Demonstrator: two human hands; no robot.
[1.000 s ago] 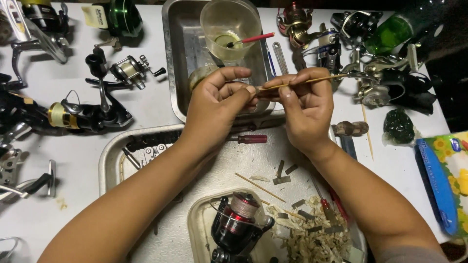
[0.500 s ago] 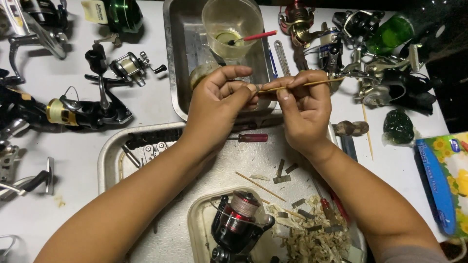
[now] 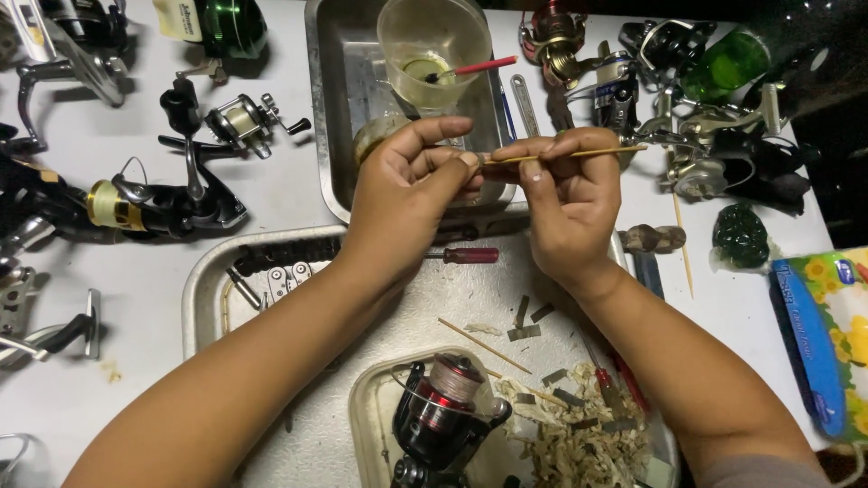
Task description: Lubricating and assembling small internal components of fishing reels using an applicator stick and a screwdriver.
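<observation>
**Both hands pinch a thin stick over the trays**

Left hand (image 3: 411, 185) and right hand (image 3: 570, 194) are raised together at centre, fingertips nearly touching. Right hand clamps a thin wooden stick (image 3: 592, 152) between thumb and fingers; the stick lies level, its free end poking out right. Left thumb and forefinger are pinched at the stick's left tip; what sits between them is too small to tell.

Just beyond the hands, a deep metal pan (image 3: 330, 108) holds a clear plastic cup (image 3: 434, 41) with yellowish liquid and a red-handled tool (image 3: 479, 66) leaning in it. Below the hands, a flat metal tray (image 3: 203, 289) carries a red-handled screwdriver (image 3: 470, 255), a loose stick (image 3: 484, 345) and small metal strips (image 3: 524, 323). Near edge, a plastic tub (image 3: 371, 407) holds a black-and-red reel (image 3: 443, 411) beside a heap of wood shavings (image 3: 579, 434).

Left on the white tabletop (image 3: 136, 271): a black reel (image 3: 172, 201) with a gold spool, a small silver reel (image 3: 240, 122), a green reel (image 3: 231, 27) far left. Far right: a cluster of reels (image 3: 687, 108), a green bottle (image 3: 723, 63), a dark green lump (image 3: 741, 235). Right edge: a tissue pack (image 3: 827, 334), blue and yellow.
</observation>
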